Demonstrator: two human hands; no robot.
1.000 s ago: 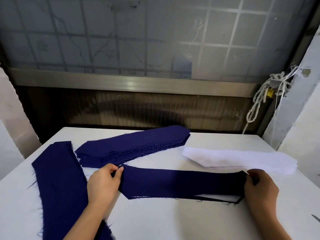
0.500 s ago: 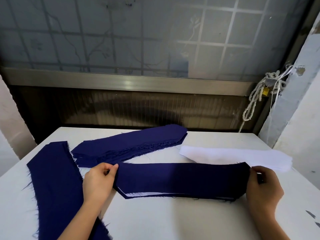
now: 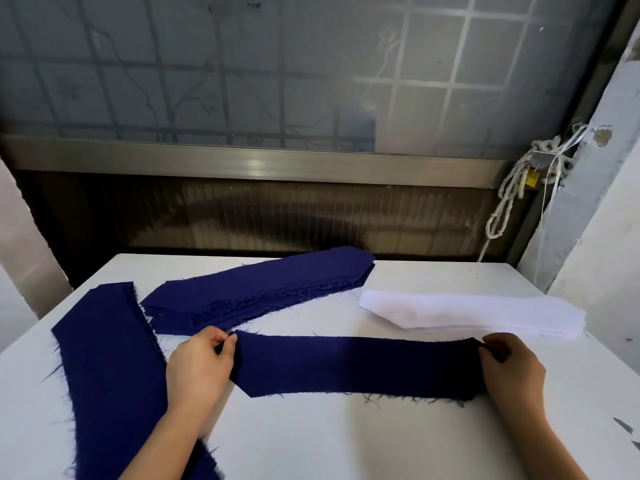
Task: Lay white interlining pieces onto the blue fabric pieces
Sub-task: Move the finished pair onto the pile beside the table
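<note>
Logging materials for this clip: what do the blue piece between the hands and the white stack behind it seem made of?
The blue fabric piece: seemingly woven cloth, matt; loose threads fray from its cut edges. The white interlining stack: thin matt sheets with clean, unfrayed edges, possibly nonwoven; the texture is too fine to tell.

The blue strip [image 3: 356, 367] pinched between the left hand [image 3: 199, 370] and the right hand [image 3: 510, 370] has been drawn out straighter and laid flatter. The white sliver that was seen under its near edge, first by the right hand, then by the left, has been covered by the blue.
</note>
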